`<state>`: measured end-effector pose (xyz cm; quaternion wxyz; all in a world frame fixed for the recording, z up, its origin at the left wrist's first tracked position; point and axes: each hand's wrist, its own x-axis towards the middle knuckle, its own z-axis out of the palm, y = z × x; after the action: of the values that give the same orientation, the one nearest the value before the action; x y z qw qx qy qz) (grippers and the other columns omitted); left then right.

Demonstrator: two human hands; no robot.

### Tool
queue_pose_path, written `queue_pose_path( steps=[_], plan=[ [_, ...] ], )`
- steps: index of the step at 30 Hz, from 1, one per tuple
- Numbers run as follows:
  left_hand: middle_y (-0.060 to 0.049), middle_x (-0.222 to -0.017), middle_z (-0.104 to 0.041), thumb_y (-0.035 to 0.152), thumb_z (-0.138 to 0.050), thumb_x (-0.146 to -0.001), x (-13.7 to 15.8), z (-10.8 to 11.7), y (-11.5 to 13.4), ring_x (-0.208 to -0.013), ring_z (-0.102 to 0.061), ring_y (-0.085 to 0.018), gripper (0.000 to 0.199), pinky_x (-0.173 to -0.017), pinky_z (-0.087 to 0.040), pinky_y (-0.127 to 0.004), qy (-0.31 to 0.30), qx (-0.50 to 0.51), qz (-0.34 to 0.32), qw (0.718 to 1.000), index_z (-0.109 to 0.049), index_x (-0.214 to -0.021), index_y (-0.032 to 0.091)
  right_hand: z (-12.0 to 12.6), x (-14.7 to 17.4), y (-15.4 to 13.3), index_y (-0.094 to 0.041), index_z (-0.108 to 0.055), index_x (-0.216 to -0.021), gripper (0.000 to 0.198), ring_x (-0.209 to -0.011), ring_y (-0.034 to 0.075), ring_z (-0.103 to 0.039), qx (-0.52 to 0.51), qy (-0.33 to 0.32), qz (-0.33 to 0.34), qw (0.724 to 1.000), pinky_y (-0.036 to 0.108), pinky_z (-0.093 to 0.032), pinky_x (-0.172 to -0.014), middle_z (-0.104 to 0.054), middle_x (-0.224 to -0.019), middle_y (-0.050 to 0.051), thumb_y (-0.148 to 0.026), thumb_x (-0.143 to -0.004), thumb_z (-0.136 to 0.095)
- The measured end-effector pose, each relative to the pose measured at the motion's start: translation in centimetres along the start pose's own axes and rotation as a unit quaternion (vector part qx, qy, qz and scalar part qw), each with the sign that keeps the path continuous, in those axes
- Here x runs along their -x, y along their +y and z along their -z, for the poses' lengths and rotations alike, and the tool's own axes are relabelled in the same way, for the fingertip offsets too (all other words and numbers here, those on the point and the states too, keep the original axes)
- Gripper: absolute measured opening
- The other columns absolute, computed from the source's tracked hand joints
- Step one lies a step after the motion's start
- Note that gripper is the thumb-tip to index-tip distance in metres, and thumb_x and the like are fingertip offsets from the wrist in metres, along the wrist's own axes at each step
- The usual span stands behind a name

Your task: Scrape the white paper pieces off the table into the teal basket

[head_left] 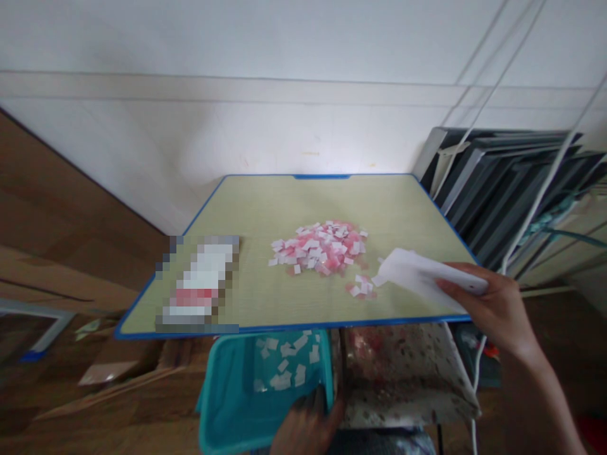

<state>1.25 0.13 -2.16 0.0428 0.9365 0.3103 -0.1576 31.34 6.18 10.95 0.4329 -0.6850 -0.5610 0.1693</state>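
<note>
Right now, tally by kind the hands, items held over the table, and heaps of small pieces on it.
Left hand and right hand: 2 hands
White item in the right hand: 1
Large heap and small heap: 2 heaps
Total: 5

Place: makeshift indoor work corner (home or storeroom, unclear) | blue-rimmed table (256,202) | cardboard (71,208) | stacked panels (515,186)

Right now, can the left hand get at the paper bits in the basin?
Likely yes: the left hand is at the basin, and nothing visible blocks its way to the paper bits.
</note>
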Motion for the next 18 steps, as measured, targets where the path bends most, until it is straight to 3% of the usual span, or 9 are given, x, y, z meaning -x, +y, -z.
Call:
queue_pose_path(
  steps=[2,7,13,18],
  plan=[
    [-0.009,-0.083,-0.060,0.003,-0.051,-0.074,0.0,0.1,-0.1,-0.071,-0.060,-0.020,0.055,-0.058,-0.049,-0.029,-0.006,0.003,0.000,1.000,-0.037,-0.124,0.020,0.0,-0.1,0.2,-0.020,-0.067,-0.085,0.023,-0.059,0.015,-0.059,0.007,0.001,-0.008,1.000,0.023,-0.044,-0.048,-0.068,-0.075,0.001,-0.032,-0.066,-0.063],
    [-0.009,-0.083,-0.061,0.002,-0.050,-0.074,-0.1,0.0,-0.2,-0.069,-0.060,-0.020,0.056,-0.058,-0.049,-0.029,-0.003,0.008,-0.005,1.000,-0.035,-0.125,0.019,-0.6,-0.5,0.4,-0.018,-0.065,-0.089,0.027,-0.055,0.015,-0.058,0.010,0.101,-0.012,0.995,0.024,-0.045,-0.048,-0.067,-0.073,0.002,-0.034,-0.067,-0.061],
    [-0.013,-0.090,-0.061,0.004,-0.052,-0.074,-0.1,0.3,-0.1,-0.075,-0.060,-0.022,0.054,-0.060,-0.049,-0.031,-0.014,0.016,-0.004,1.000,-0.036,-0.125,0.018,-1.1,-1.2,-0.6,-0.016,-0.065,-0.086,0.025,-0.056,0.016,-0.059,0.032,0.032,-0.007,0.999,0.024,-0.045,-0.046,-0.067,-0.070,0.003,-0.033,-0.069,-0.059],
    [-0.013,-0.088,-0.061,0.002,-0.051,-0.073,-0.1,0.0,0.0,-0.073,-0.060,-0.021,0.057,-0.059,-0.049,-0.030,0.001,0.010,-0.004,1.000,-0.034,-0.126,0.017,-0.2,-0.5,-0.8,-0.018,-0.066,-0.086,0.024,-0.060,0.017,-0.061,0.039,0.056,-0.006,0.998,0.024,-0.046,-0.048,-0.068,-0.076,0.003,-0.032,-0.068,-0.060]
  ],
)
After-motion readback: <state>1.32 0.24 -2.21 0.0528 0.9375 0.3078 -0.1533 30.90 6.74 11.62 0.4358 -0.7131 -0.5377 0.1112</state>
